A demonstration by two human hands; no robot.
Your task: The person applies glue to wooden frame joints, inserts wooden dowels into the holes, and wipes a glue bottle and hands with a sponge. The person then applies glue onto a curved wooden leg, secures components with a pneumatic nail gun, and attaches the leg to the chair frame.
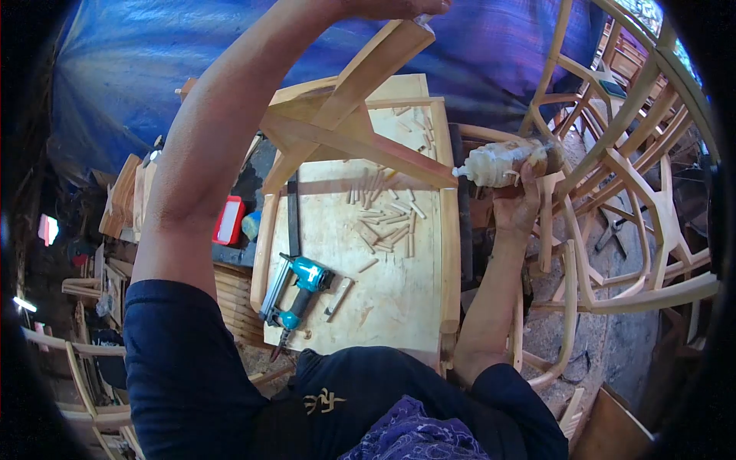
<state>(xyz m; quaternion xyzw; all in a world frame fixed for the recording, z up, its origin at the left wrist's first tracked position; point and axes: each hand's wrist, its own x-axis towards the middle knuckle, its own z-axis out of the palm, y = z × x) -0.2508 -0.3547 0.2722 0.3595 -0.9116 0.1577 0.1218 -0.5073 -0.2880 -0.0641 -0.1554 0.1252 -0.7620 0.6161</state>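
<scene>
At the top edge of the view my left hand [391, 7], partly cut off, is closed at the upper end of a wooden chair frame [330, 138] with crossing bars. White glue shows on that end, beside my fingers. My right hand [520, 195] is wrapped around a smeared glue bottle [502, 163], tipped sideways with its nozzle pointing left. The nozzle tip meets, or nearly meets, the frame's right-hand corner, above a wooden side rail [450, 261]. Short wooden dowels [387, 228] lie scattered on the pale board [383, 307] below.
A teal nail gun [307, 276] rests on the board's left part, with a small pale tool [340, 299] beside it. A red tray [228, 221] stands farther left. Chair frames [636, 184] crowd the right side. A blue tarp [169, 92] hangs behind.
</scene>
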